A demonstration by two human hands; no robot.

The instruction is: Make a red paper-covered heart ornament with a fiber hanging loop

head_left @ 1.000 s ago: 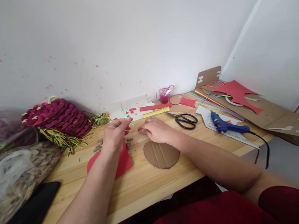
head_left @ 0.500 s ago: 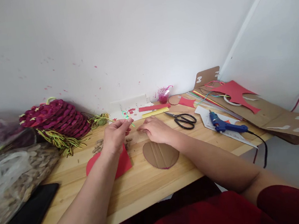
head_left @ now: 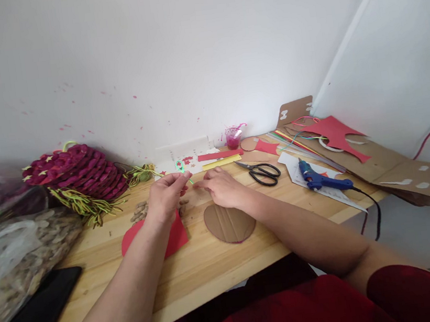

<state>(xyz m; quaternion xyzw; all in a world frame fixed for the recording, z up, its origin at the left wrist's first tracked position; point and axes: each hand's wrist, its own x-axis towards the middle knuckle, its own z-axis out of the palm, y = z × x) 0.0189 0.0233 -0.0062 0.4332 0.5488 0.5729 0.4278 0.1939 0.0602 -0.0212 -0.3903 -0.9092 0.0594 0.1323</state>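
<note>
A loop of bright green cord [head_left: 180, 166] stands up from the pinched fingertips of my left hand [head_left: 167, 194]. The fingers of my right hand [head_left: 223, 187] are drawn together at the cord's short lower end, almost meeting the left fingertips. Under my left wrist lies a red paper heart [head_left: 177, 234], partly covered by the forearm. Peanuts [head_left: 140, 213] in their shells are scattered behind it. Just below my right hand is a heart-shaped cardboard piece [head_left: 229, 225] with purple edges, flat on the wooden table [head_left: 201, 268].
Black-handled scissors [head_left: 262, 172] and a blue glue gun [head_left: 323, 181] lie to the right, before cardboard scraps [head_left: 390, 169]. Red and yellow strips [head_left: 221, 163] and a cup of pink paint [head_left: 233, 138] are behind. A purple decorated stack [head_left: 81, 170] and bagged peanuts [head_left: 33, 259] stand left.
My right fingertips have moved slightly left, closing in on the cord's lower end. My left hand keeps its pinch on the cord. The whole view has shifted a little.
</note>
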